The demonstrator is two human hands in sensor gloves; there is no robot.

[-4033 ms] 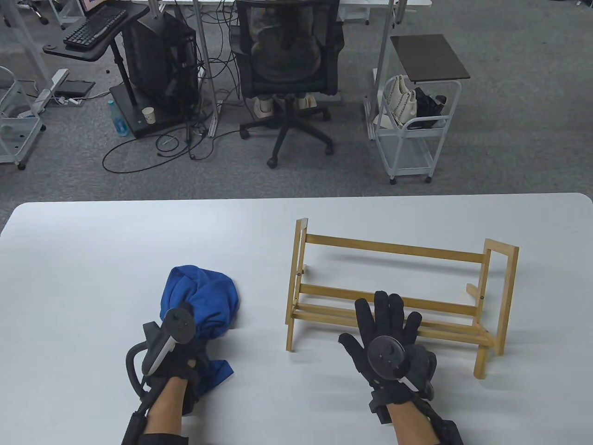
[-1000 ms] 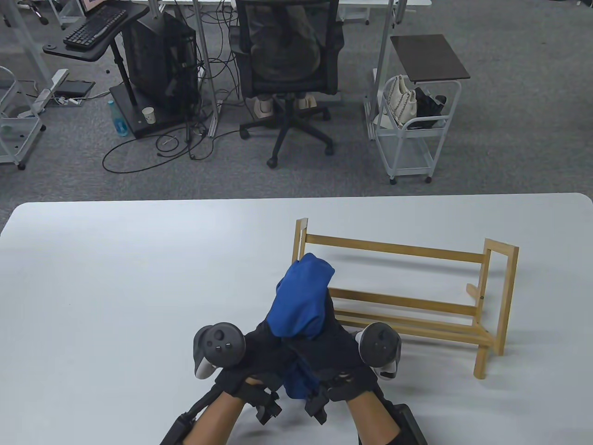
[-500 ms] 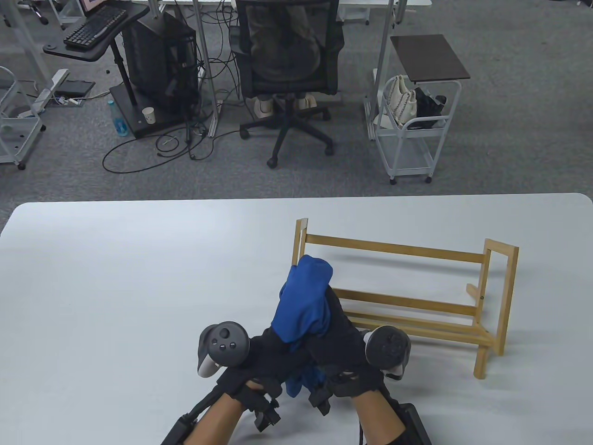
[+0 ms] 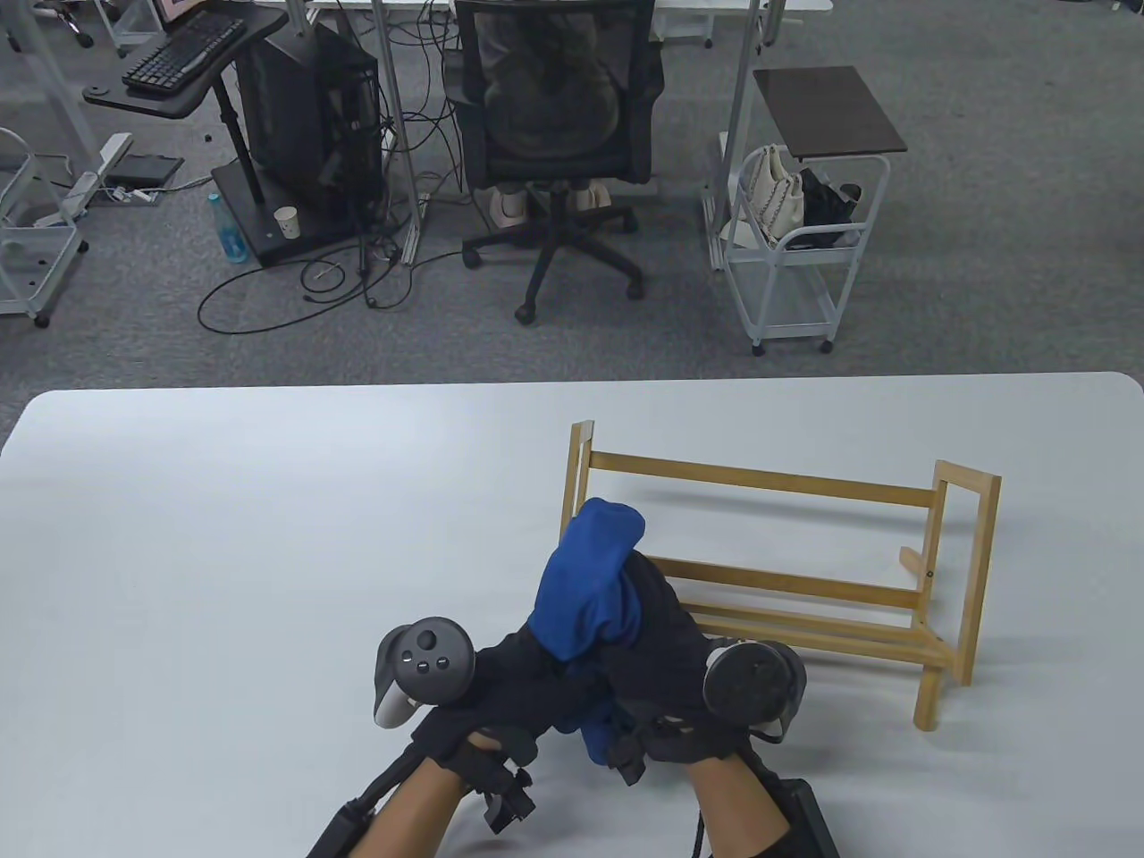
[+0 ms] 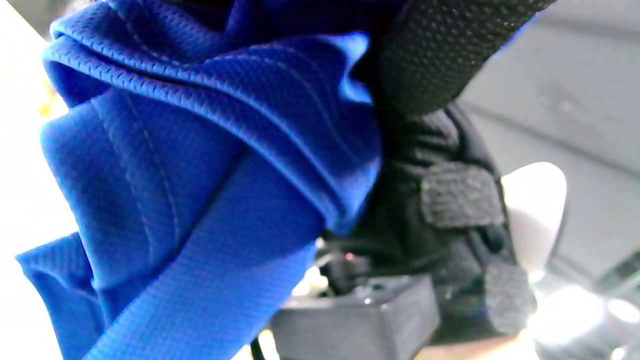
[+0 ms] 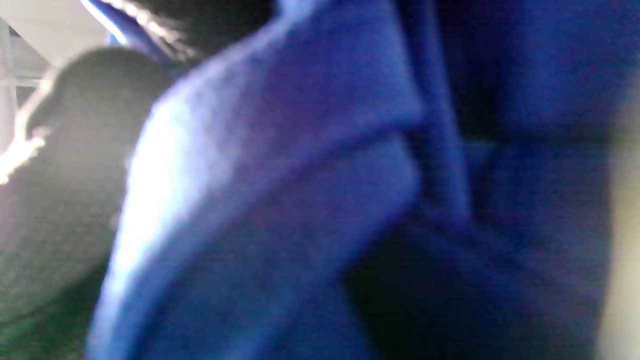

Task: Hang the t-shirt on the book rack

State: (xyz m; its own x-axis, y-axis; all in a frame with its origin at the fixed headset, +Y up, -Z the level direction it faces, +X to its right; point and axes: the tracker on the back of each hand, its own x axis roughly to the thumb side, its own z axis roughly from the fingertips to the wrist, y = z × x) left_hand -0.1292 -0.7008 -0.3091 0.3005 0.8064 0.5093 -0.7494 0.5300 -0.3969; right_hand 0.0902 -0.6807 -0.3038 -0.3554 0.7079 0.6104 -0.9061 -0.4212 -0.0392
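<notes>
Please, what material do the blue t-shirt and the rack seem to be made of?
Blue t-shirt: probably synthetic sports mesh; the left wrist view shows a fine pitted knit with slight sheen.
Book rack: apparently light wood, maybe bamboo or pine; pale yellow-tan square slats, matte finish.

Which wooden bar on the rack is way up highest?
The back bar of the book rack, farthest from both hands; the other bars sit lower, near the blue t-shirt.

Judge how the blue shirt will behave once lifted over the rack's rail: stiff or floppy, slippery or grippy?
Likely floppy: the shirt sits bunched and folded between the left hand and right hand, keeping no shape. Its mesh knit looks light and probably slightly slick, so it should drape over the rack but might slide off if uneven.
</notes>
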